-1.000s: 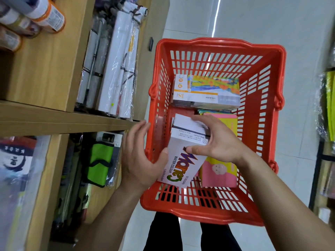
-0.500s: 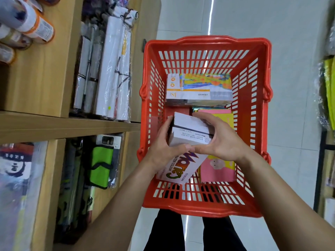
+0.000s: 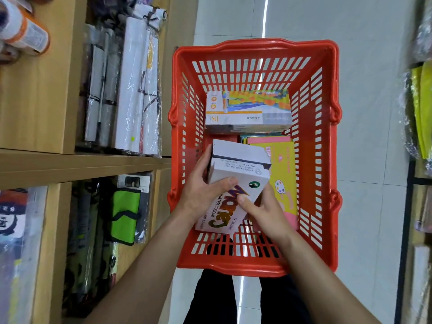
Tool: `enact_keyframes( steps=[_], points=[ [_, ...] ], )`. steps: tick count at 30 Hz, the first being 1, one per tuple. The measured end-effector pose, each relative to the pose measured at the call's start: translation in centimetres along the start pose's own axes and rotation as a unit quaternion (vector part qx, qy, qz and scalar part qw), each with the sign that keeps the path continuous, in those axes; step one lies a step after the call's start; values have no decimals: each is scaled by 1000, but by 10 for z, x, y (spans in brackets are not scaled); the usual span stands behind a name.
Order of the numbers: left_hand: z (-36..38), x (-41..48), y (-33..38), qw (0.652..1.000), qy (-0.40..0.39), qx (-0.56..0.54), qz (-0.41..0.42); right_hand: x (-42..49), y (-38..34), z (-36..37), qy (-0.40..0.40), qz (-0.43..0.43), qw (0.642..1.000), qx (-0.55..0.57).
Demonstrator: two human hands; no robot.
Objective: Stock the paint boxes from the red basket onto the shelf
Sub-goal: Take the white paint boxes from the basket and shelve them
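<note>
A red basket [image 3: 325, 160] stands on the floor in front of me. Both hands hold a stack of white water colour boxes [image 3: 236, 183] tilted above its near left part. My left hand [image 3: 203, 190] grips the stack's left side, thumb on the top face. My right hand [image 3: 264, 209] grips the lower right corner. A long white box with a colourful landscape print [image 3: 249, 111] lies across the far part of the basket. Pink and yellow boxes [image 3: 281, 174] lie flat on the right, partly under the stack.
A wooden shelf unit [image 3: 46, 162] runs along the left. Wrapped white paper rolls [image 3: 131, 90] stand on its upper level. A green and black pouch [image 3: 125, 211] hangs below. Tubes [image 3: 23, 31] lie at the top left. Another rack [image 3: 420, 113] lines the right edge.
My left hand moved from the basket's rim onto the left side of the stack. My right hand slid from the top of the boxes down to the lower right corner.
</note>
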State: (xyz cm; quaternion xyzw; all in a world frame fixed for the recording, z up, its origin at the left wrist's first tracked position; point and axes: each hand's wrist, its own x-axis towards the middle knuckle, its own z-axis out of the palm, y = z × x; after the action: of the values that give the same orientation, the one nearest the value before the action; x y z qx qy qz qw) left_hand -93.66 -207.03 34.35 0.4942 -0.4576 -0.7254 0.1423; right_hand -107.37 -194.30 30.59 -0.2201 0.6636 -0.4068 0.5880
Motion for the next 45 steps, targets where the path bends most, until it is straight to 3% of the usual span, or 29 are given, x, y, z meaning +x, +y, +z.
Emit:
enact_keyframes(
  steps=[7, 14, 18, 23, 29, 38, 45],
  points=[
    [23, 4, 32, 996, 55, -60, 38, 14, -27, -4, 65, -72, 989, 108],
    [37, 44, 24, 999, -33, -26, -33, 19, -30, -27, 103, -70, 974, 187],
    [44, 37, -15, 992, -64, -90, -54, 26, -25, -41, 119, -41, 968, 215],
    [50, 34, -26, 993, 3, -105, -48, 9, -11, -38, 74, -43, 975, 204],
    [51, -1, -19, 987, 19, -149, -54, -11, -25, -38, 33, -24, 983, 179],
    [63, -87, 53, 988, 71, -139, 20, -68, -112, -38, -34, -55, 984, 169],
    [57, -193, 116, 966, 118, -196, 122, -127, -202, -8, -148, -100, 971, 162]
  ],
)
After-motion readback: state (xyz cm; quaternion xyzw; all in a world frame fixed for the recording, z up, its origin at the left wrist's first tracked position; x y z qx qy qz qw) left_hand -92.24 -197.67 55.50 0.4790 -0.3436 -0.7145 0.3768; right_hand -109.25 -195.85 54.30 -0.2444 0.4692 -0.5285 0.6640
